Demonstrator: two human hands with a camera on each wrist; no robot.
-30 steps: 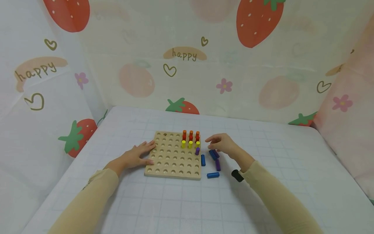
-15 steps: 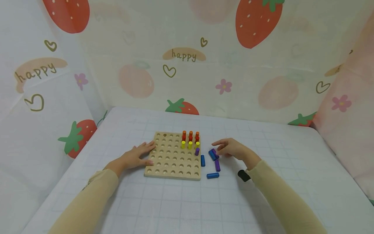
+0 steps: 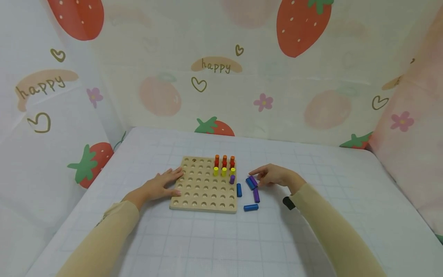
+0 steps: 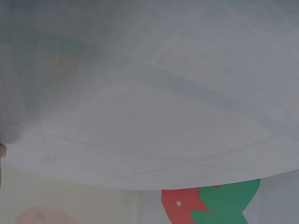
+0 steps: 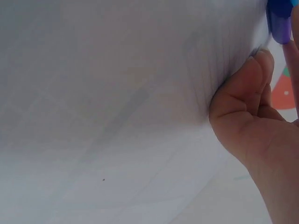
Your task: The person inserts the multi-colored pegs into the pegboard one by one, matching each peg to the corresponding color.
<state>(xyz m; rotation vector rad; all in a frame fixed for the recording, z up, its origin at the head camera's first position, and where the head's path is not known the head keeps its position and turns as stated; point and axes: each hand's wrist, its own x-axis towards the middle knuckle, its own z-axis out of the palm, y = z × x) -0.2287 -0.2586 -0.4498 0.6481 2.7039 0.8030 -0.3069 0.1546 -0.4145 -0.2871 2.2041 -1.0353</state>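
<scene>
My left hand (image 3: 157, 187) rests with spread fingers on the left edge of a wooden pegboard (image 3: 194, 195). Red-orange pegs (image 3: 224, 161), a row of yellow pegs (image 3: 224, 172) and one purple peg (image 3: 232, 179) stand upright in holes on its right side. Right of the board, my right hand (image 3: 277, 176) is low over the table, index finger stretched out and thumb beside a lying purple peg (image 3: 253, 181). That peg lies against a blue peg (image 3: 250, 184). In the right wrist view, a small gap shows between thumb (image 5: 256, 77) and purple peg (image 5: 281, 30).
Another purple peg (image 3: 256, 195) and two blue pegs, one by the board's edge (image 3: 239, 190) and one nearer the front (image 3: 250, 207), lie on the white gridded tablecloth (image 3: 207, 246). A strawberry-print curtain (image 3: 221, 96) encloses the back and sides.
My right hand has moved right from the board's edge to the loose pegs, lowering beside the purple and blue pair. The left hand stays on the board; the view shifts slightly.
</scene>
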